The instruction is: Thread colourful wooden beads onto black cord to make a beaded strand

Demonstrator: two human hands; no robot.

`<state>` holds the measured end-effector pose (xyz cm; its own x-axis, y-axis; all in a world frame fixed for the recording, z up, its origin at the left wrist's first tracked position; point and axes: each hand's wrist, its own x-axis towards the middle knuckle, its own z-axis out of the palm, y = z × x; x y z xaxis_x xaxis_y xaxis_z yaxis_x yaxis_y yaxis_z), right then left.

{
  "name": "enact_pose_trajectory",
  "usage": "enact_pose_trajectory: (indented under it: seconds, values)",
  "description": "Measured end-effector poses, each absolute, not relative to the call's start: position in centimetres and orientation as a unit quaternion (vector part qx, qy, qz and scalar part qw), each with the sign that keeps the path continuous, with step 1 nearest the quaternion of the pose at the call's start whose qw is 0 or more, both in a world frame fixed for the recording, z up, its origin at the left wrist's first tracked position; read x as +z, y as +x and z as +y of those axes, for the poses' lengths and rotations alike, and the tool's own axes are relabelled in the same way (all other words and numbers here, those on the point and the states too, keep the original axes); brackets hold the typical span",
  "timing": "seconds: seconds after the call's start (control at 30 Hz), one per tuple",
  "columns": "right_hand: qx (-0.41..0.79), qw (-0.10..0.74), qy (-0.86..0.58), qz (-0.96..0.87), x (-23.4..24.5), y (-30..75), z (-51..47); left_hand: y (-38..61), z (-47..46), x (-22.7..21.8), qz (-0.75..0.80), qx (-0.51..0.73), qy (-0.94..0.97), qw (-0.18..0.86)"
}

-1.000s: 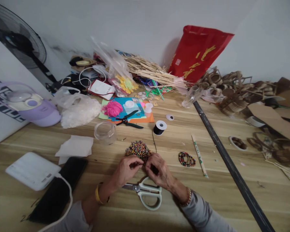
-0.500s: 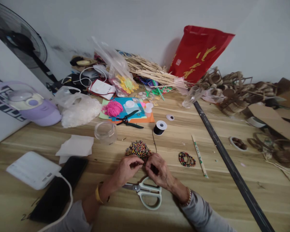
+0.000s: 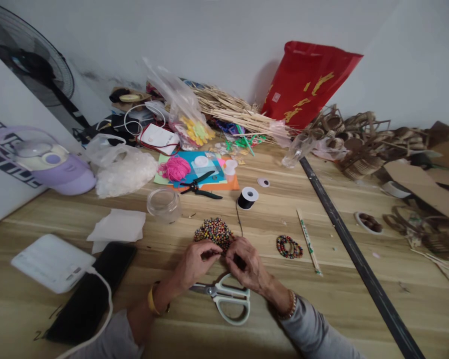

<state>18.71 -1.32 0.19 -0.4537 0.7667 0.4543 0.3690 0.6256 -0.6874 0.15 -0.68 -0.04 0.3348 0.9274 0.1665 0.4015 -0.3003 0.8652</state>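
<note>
My left hand (image 3: 200, 260) is closed in a pinch at the near edge of a heap of small multicoloured beads (image 3: 213, 232); what its fingertips hold is too small to make out. Close beside it, nearly touching, my right hand (image 3: 247, 262) pinches too. A black cord (image 3: 238, 219) runs from a white-rimmed spool (image 3: 248, 198) down into the right hand, its end hidden by the fingers. Under the wrists lie scissors (image 3: 224, 298) with pale green handles. Coiled bead bracelets (image 3: 289, 247) rest to the right of my hands.
Around the work lie a glass jar (image 3: 163, 205), black-handled pliers (image 3: 198, 186), pink yarn (image 3: 175, 168) and a wrapped stick (image 3: 309, 242). A long black bar (image 3: 344, 234) crosses the right side. At left are a white power bank (image 3: 52, 263) with its cable and a black phone (image 3: 93, 294).
</note>
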Motion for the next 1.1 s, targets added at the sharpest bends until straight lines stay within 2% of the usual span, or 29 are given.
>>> enact_pose_trajectory:
  seconds: [1.1]
  values:
    - [0.257,0.388,-0.348,-0.814,-0.14,18.76,-1.27,0.17,-0.99,0.05,0.437,0.358,0.742,0.36]
